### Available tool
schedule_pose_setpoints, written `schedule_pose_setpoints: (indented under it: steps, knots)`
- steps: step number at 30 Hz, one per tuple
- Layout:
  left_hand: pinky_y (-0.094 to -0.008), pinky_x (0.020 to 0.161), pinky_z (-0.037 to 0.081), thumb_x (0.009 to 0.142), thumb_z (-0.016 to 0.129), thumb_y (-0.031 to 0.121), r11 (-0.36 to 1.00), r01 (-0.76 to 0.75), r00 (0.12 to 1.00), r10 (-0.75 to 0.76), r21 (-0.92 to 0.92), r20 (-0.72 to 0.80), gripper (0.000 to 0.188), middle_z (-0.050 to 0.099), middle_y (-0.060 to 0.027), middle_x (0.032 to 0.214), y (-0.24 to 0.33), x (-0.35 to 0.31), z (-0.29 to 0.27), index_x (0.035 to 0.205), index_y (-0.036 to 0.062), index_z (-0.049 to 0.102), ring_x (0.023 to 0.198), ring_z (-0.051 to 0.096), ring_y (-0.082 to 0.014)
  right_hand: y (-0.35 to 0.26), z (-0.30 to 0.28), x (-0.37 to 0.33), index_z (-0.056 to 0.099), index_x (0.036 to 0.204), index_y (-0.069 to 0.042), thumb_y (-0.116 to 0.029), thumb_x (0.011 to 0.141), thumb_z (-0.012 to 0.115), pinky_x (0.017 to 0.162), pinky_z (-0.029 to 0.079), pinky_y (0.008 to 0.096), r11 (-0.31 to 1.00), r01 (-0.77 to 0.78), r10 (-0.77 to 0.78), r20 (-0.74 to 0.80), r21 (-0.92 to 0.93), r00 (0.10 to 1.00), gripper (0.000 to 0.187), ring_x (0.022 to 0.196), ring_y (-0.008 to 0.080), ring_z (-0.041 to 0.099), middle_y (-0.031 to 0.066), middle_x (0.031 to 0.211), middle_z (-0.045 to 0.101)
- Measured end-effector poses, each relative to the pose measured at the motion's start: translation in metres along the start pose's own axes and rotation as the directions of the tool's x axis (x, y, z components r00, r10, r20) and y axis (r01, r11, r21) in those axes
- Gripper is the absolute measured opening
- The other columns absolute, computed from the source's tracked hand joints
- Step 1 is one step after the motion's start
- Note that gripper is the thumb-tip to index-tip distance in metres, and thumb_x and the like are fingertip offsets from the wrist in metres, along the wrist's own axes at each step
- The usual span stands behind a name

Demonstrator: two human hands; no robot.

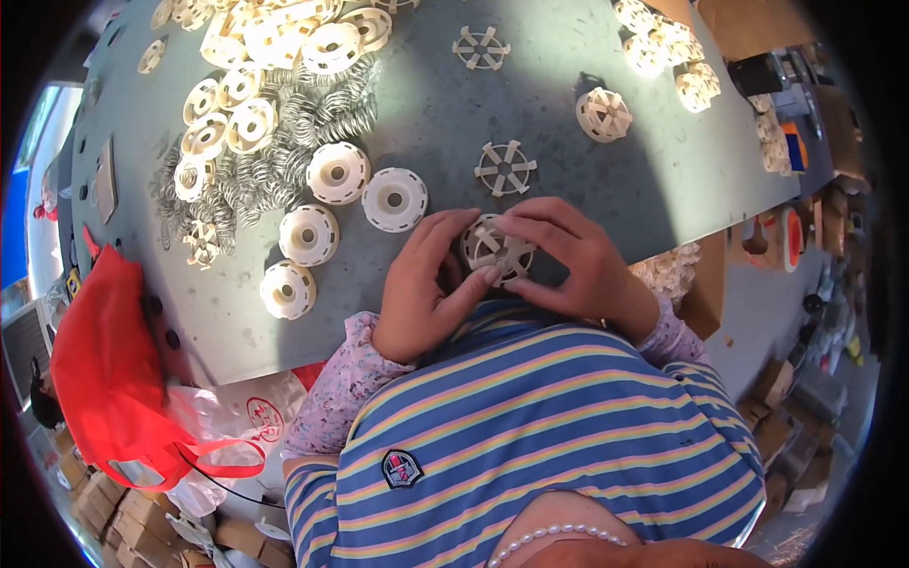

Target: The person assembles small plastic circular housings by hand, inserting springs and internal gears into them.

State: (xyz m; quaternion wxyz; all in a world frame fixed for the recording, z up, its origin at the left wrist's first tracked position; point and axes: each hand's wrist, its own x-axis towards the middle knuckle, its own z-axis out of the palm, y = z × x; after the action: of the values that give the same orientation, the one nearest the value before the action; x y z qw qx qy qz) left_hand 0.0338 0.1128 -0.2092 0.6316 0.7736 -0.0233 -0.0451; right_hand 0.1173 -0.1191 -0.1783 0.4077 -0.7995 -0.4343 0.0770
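At the table's near edge, my left hand and my right hand both grip one round white plastic part with a spoked ring on its face. My left thumb presses on the spokes, and the fingers of my right hand curl round the far and right rim. Just beyond lies a loose white spoked ring; a second spoked ring is farther off. Left of my hands rest several white round plastic housings with central holes. The underside of the held part is hidden.
A heap of metal coil springs and piled white housings cover the left and far left. Finished-looking round pieces sit at the right. A red bag hangs by the left edge; a cardboard box stands below the right edge.
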Motion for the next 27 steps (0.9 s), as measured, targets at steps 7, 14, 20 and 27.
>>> schedule_pose_setpoints:
  steps: [7,14,20,27]
  knots:
    - [-0.0240,0.065,0.048,0.093,0.075,0.004,1.000,-0.023,1.000,0.023,-0.002,0.004,0.054,0.063,-0.0112,0.132,-0.006,0.000,-0.001,0.145,0.0007,0.059,0.073,0.059,-0.0091,0.021,-0.009,0.014,0.066,0.141,-0.007,-0.012,0.083,0.084,0.098,0.059,0.0409,0.999,0.013,-0.018,0.189,0.031,0.982,0.061,0.114,0.0345,0.070,0.0142,0.135,0.064]
    - [-0.0247,0.076,0.049,0.095,0.070,0.001,0.999,0.032,0.995,-0.028,-0.037,0.099,0.059,0.059,-0.0098,0.139,-0.002,0.003,-0.008,0.152,0.0028,0.056,0.087,0.058,-0.0091,0.021,-0.004,0.008,0.066,0.142,-0.006,-0.017,0.082,0.087,0.101,0.059,0.0400,0.998,-0.013,0.002,0.206,0.054,0.978,0.064,0.119,0.0331,0.069,0.0133,0.137,0.064]
    - [-0.0286,0.075,0.052,0.094,0.068,-0.002,0.997,0.036,0.989,-0.025,-0.071,0.147,0.064,0.059,-0.0133,0.141,-0.005,0.005,-0.009,0.156,0.0061,0.053,0.086,0.061,-0.0155,0.011,-0.004,0.010,0.067,0.140,-0.004,-0.014,0.081,0.089,0.101,0.059,0.0402,0.999,-0.016,0.009,0.200,0.036,0.980,0.064,0.120,0.0329,0.068,0.0138,0.134,0.065]
    - [-0.0258,0.074,0.051,0.089,0.072,-0.004,0.996,0.062,0.991,-0.055,-0.057,0.122,0.071,0.063,-0.0104,0.138,-0.006,0.004,-0.006,0.157,0.0048,0.051,0.082,0.059,-0.0118,0.027,0.006,-0.001,0.067,0.139,-0.005,-0.019,0.079,0.089,0.102,0.056,0.0433,0.999,0.038,-0.034,0.151,-0.027,0.988,0.065,0.118,0.0353,0.067,0.0136,0.133,0.065]
